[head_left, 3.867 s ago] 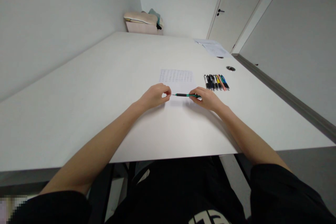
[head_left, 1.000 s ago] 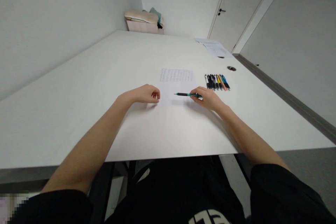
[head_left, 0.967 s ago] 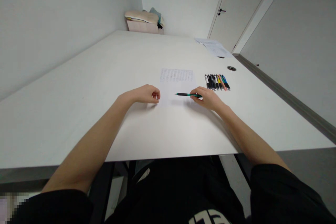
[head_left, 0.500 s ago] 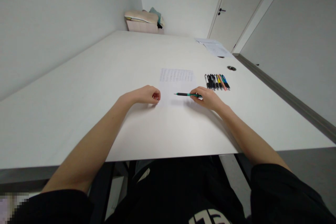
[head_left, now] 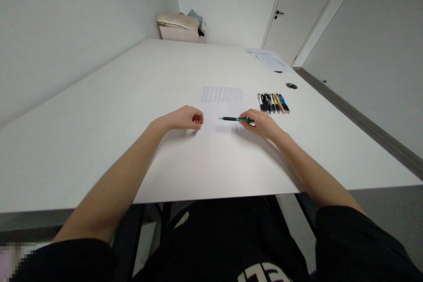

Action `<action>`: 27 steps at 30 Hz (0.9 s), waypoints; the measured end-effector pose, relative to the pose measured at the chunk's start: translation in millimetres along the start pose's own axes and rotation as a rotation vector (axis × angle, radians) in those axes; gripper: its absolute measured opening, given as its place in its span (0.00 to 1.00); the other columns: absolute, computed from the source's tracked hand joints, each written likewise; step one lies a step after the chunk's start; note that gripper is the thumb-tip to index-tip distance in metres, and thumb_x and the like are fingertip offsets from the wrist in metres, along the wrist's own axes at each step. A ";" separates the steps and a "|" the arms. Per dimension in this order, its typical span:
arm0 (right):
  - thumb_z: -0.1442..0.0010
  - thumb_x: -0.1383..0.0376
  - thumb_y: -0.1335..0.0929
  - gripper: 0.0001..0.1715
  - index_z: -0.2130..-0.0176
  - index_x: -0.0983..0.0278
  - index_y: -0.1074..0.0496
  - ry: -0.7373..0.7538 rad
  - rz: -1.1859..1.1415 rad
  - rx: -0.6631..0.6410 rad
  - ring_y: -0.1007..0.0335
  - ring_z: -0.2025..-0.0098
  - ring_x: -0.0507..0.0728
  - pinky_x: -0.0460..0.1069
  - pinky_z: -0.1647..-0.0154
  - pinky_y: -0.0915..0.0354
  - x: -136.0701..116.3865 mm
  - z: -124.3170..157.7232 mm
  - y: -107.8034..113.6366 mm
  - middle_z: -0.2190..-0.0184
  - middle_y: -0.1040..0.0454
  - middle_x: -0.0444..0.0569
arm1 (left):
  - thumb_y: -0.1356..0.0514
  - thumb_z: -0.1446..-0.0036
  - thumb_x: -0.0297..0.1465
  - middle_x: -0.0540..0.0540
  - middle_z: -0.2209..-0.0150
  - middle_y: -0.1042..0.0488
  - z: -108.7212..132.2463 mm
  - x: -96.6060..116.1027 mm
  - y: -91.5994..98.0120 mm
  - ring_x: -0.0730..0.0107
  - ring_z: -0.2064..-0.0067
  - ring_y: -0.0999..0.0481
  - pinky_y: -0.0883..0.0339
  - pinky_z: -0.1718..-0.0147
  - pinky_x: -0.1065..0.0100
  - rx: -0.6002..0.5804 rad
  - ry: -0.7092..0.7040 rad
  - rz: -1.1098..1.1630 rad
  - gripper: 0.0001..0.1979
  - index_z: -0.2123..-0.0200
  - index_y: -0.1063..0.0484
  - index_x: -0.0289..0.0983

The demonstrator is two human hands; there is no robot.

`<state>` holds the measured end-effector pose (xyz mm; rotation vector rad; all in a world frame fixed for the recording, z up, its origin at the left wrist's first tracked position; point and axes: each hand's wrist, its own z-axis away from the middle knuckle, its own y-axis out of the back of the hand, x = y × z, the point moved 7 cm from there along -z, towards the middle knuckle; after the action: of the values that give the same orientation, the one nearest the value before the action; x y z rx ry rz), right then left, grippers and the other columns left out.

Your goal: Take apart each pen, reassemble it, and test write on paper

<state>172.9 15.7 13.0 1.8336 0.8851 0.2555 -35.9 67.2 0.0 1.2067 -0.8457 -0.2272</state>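
Observation:
A green pen with a dark grip (head_left: pixel 229 119) lies sideways in my right hand (head_left: pixel 261 123), pinched between thumb and fingers, its fine tip pointing left. The pen is just over a white sheet of paper (head_left: pixel 223 108) that has rows of small marks across its upper part. By the sheet's left edge, my left hand (head_left: pixel 185 118) is curled with thumb and fingertips together. Something tiny and pale seems to show at those fingertips, too small to name.
To the right, several pens (head_left: pixel 273 103) lie side by side in a row. Behind them are a round table grommet (head_left: pixel 291 86) and loose papers (head_left: pixel 272 59). Folded cloths (head_left: pixel 178 21) rest on a box past the far edge of the white table (head_left: pixel 109 110).
My left hand has shifted slightly to the right, and a small pale spot now shows at its fingertips. My right hand and the pen have stayed in place.

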 end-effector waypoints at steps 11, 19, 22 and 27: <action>0.40 0.63 0.39 0.09 0.62 0.63 0.32 0.001 -0.012 0.008 0.31 0.68 0.51 0.48 0.66 0.36 -0.9 0.0 0.8 0.66 0.28 0.49 | 0.39 0.55 0.34 0.46 0.70 0.25 -3.3 3.7 14.1 0.72 0.69 0.29 0.36 0.68 0.70 0.299 0.030 0.334 0.10 0.70 0.27 0.34; 0.41 0.63 0.38 0.09 0.62 0.64 0.32 -0.005 -0.003 0.022 0.31 0.68 0.52 0.48 0.66 0.36 -0.6 -0.3 1.7 0.66 0.28 0.50 | 0.34 0.59 0.36 0.45 0.70 0.26 -14.5 -4.0 -8.1 0.72 0.68 0.29 0.35 0.67 0.68 0.354 0.102 0.691 0.15 0.69 0.28 0.33; 0.41 0.64 0.38 0.09 0.62 0.64 0.32 -0.008 -0.004 0.024 0.31 0.68 0.52 0.48 0.66 0.36 -1.2 -0.7 1.9 0.66 0.27 0.50 | 0.34 0.60 0.36 0.46 0.70 0.27 -14.9 -3.0 -11.4 0.72 0.69 0.29 0.36 0.69 0.69 0.353 0.121 0.745 0.15 0.69 0.28 0.33; 0.41 0.64 0.38 0.09 0.62 0.64 0.32 -0.004 0.009 0.034 0.31 0.69 0.52 0.47 0.66 0.36 -2.6 -1.5 2.8 0.66 0.27 0.50 | 0.33 0.60 0.35 0.47 0.71 0.27 -15.6 0.5 -16.4 0.75 0.71 0.30 0.39 0.74 0.71 0.313 0.123 0.823 0.15 0.69 0.29 0.32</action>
<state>171.6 14.5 16.6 1.8693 0.8832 0.2442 -20.5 72.2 -15.8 1.0472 -1.2246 0.6613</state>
